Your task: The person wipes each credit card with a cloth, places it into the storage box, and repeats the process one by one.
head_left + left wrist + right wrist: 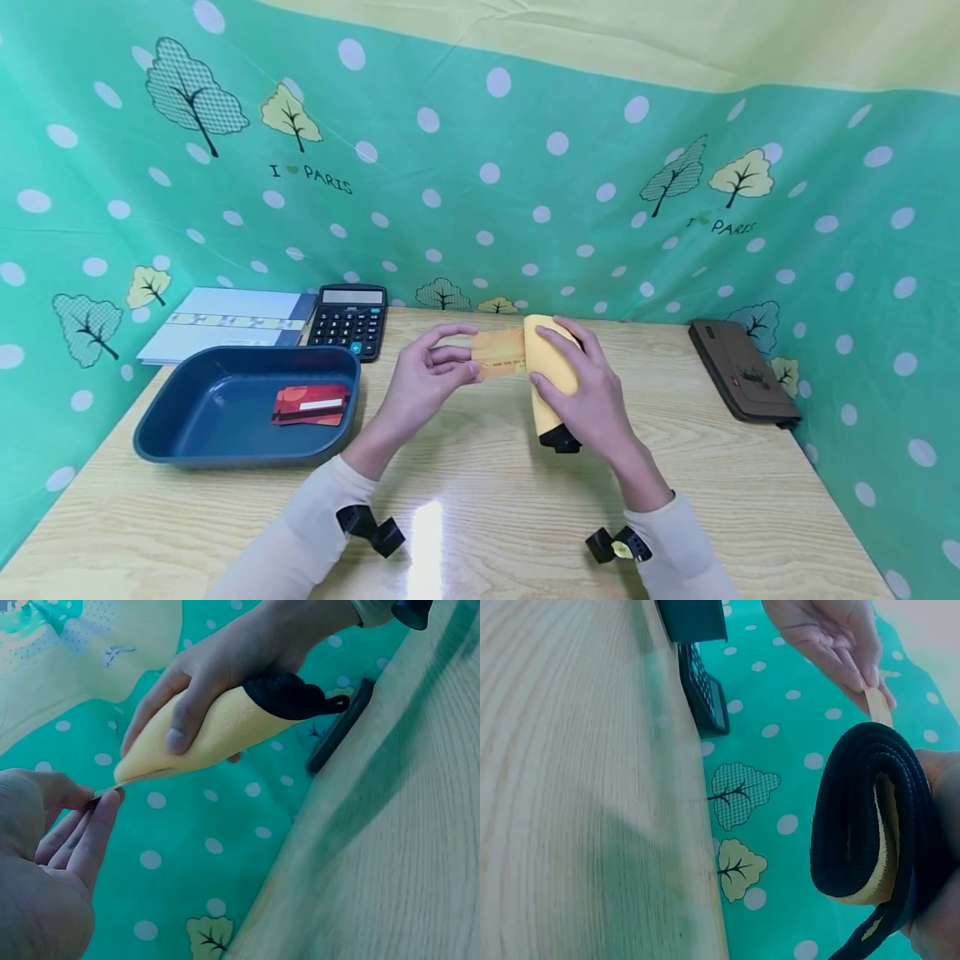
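Note:
My left hand (420,379) pinches an orange card (498,353) by its left end, between thumb and fingers. The card's right end meets the side of a folded yellow cloth (542,360) with black edging, overlapping it in the head view. My right hand (598,396) grips this cloth, thumb on the near face and fingers over the top. In the right wrist view, the black edging (855,814) shows the cloth rolled in several layers. From the left wrist, the card appears edge-on against the cloth's lower side.
A blue tray (247,458) at left holds several red cards (309,404). Behind it stand a black calculator (348,321) and a white-and-blue folder (225,321). A brown zipped case (742,371) lies at the far right. Polka-dot fabric (487,208) hangs behind the wooden table (480,500).

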Demonstrator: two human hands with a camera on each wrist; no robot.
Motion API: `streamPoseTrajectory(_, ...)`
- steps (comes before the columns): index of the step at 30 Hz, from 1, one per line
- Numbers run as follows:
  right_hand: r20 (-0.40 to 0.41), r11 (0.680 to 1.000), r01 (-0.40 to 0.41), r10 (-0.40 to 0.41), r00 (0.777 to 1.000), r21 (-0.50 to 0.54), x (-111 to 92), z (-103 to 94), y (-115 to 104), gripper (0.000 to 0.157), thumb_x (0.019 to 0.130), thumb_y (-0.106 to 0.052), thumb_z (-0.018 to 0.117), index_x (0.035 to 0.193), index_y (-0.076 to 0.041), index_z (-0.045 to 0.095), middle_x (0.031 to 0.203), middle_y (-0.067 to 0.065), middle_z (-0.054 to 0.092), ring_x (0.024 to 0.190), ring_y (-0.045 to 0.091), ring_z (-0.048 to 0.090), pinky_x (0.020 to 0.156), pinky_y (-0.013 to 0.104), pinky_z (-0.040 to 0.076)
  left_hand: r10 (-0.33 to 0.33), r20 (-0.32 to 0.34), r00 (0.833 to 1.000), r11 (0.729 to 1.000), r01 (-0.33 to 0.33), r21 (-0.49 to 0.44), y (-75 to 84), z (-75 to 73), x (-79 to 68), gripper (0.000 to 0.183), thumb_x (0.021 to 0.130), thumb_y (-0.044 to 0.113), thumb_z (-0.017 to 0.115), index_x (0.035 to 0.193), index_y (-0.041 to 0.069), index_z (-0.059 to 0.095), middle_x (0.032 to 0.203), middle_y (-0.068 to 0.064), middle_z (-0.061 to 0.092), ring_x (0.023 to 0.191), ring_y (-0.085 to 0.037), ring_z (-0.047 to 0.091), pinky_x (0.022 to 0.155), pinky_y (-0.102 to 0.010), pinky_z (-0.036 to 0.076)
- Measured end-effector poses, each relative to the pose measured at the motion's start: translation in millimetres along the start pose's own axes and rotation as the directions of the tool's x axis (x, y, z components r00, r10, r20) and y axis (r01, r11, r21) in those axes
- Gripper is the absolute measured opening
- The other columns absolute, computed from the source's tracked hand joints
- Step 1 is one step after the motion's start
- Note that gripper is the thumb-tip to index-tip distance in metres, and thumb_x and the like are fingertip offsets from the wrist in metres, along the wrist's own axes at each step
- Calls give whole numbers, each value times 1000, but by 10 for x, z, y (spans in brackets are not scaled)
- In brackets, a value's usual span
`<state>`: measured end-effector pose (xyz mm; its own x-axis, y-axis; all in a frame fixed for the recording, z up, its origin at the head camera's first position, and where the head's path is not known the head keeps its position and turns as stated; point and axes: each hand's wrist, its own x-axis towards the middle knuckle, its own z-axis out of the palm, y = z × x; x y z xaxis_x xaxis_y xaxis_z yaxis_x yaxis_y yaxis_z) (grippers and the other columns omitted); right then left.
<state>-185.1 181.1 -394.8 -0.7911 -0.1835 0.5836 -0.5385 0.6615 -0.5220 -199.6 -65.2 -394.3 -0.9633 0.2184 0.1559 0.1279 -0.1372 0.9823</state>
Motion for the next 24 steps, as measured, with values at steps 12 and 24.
streamPoseTrajectory(12, -35, 999, -33, 33, 999, 3, 13, -43, 97, 62, 87, -14, 83, 144, -24, 61, 157, 2, 47, 118, 29, 66, 78, 45, 58, -2, -57, 998, 1000, 1, -26, -7, -38, 34, 52, 90, -8, 68, 139, 6, 57, 101, -11, 77, 85, -13, 77, 86, -38, 67)
streamPoseTrajectory(24, -38, 999, -31, 32, 999, 13, 16, -69, 92, 61, 87, -12, 83, 144, -21, 62, 157, 5, 48, 129, 31, 60, 87, 51, 57, -15, -96, 995, 998, 20, 52, -10, -26, 27, 32, 94, -3, 65, 126, -2, 70, 113, -20, 70, 91, -9, 74, 89, -33, 66)
